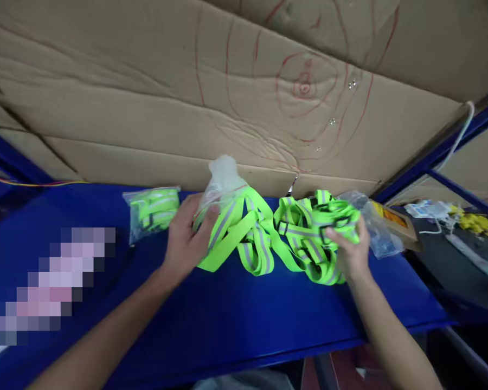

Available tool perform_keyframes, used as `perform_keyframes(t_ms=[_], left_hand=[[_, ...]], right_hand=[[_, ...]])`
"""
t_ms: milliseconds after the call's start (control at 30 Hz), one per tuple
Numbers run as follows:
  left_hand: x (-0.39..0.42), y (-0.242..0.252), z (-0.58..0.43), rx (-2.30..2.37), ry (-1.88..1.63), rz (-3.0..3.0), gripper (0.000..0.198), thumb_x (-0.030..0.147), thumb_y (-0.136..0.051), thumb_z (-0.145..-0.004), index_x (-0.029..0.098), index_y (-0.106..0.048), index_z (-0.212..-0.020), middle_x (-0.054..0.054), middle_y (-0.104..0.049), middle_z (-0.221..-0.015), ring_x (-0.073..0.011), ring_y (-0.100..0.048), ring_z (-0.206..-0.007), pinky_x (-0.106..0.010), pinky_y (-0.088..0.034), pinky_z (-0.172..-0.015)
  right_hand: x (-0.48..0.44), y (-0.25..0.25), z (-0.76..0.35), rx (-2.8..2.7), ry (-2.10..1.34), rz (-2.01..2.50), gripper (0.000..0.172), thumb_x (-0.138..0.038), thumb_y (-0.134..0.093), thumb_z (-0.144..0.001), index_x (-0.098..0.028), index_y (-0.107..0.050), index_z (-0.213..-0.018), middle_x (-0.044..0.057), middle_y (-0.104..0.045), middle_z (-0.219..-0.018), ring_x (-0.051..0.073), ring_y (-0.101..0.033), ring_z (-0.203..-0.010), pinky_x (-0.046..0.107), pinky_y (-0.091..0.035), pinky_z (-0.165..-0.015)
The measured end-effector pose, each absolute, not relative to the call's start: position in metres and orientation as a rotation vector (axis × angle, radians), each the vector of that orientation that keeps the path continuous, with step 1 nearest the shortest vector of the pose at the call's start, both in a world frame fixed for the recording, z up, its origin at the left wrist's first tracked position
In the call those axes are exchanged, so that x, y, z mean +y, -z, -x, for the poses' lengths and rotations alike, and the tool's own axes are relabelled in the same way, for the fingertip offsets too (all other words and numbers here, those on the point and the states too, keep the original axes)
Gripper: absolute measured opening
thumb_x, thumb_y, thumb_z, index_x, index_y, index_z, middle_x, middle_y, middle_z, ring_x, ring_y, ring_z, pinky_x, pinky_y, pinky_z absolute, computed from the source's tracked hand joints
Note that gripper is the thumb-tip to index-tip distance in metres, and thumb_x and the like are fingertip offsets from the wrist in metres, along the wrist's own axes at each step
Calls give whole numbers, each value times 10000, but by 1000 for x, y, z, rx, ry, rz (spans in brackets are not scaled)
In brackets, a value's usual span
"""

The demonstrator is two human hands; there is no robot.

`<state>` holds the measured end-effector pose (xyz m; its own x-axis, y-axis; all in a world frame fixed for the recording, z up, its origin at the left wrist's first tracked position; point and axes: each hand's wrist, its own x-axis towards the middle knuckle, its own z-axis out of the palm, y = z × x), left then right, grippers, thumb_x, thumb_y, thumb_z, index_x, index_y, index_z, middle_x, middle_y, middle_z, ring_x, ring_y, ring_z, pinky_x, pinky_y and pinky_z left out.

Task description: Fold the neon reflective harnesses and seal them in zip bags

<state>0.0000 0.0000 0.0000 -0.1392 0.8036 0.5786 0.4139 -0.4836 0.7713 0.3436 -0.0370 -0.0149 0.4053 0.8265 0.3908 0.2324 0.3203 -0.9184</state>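
My left hand is closed around a clear plastic bag, at the left end of a tangle of neon-green reflective straps. Some of the strap shows against or inside the bag's mouth; which of the two I cannot tell. On the right, my right hand grips a folded bundle of the same green reflective strap with black buckles. Beneath that bundle lie more loose straps with buckles. Left of my left hand, a clear bag packed with a green strap rests on the blue table.
The blue table backs onto a cardboard wall with red drawn rings. Clear plastic bags and a cardboard box stand at the right. Farther right, yellow items lie on a dark surface. A pixelated patch covers the left.
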Motion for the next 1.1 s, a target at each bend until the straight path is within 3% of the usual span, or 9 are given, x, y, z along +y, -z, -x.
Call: perform_keyframes(t_ms=[100, 267, 467, 667, 800, 933, 1100], left_hand=[[-4, 15, -5, 1290, -1537, -1674, 392, 480, -580, -984, 175, -693, -1203, -90, -721, -1152, -230, -663, -1070, -344, -499, -970], [-17, 12, -12, 976, -1370, -1258, 460, 515, -662, -930, 190, -661, -1255, -39, -714, -975, -177, -653, -821, -307, -533, -793], [-32, -4, -13, 659, -1200, -880, 586, 316, -808, -806, 219, -627, -1355, -54, -720, -1036, -187, -650, -844, -297, -545, -713], [-24, 0, -5, 537, -1148, -572, 288, 164, -665, -794, 164, -755, -1068, -49, -722, -905, -176, -654, -818, -271, -568, -703], [-20, 7, -6, 557, -1139, -569, 184, 173, -652, -826, 167, -741, -987, -44, -730, -969, -169, -652, -802, -284, -582, -677], [-18, 10, -9, 514, -1127, -486, 155, 169, -630, -856, 173, -723, -981, -55, -741, -1006, -171, -676, -806, -290, -591, -664], [-13, 10, -7, 525, -1162, -347, 153, 150, -568, -869, 127, -708, -926, -87, -758, -853, -205, -728, -726, -307, -609, -676]], right_hand=[[-42, 16, -331, -1376, -599, 1309, 585, -347, -944, -603, -244, -639, -1091, -16, -693, -983, 210, -645, -927, 325, -496, -874], [-49, 14, -309, -1315, -1010, 1267, 649, -315, -947, -585, -275, -666, -1169, 0, -733, -1105, 260, -678, -1055, 380, -521, -966], [-46, 5, -276, -992, -1518, 1096, 766, -244, -952, -476, -238, -706, -1201, 59, -782, -1118, 327, -722, -1070, 462, -553, -981], [-39, 20, -272, -881, -1818, 922, 664, -321, -881, -575, -201, -717, -1208, 117, -789, -1114, 344, -721, -1122, 493, -560, -995], [-40, 23, -275, -860, -1868, 892, 651, -315, -873, -585, -204, -714, -1206, 117, -780, -1148, 337, -722, -1124, 491, -568, -991], [-41, 21, -274, -837, -1886, 872, 655, -339, -878, -578, -201, -715, -1198, 115, -787, -1118, 339, -726, -1115, 499, -572, -987], [-43, 22, -271, -773, -1872, 879, 662, -321, -895, -577, -214, -715, -1206, 109, -788, -1132, 340, -727, -1125, 504, -560, -1017]])
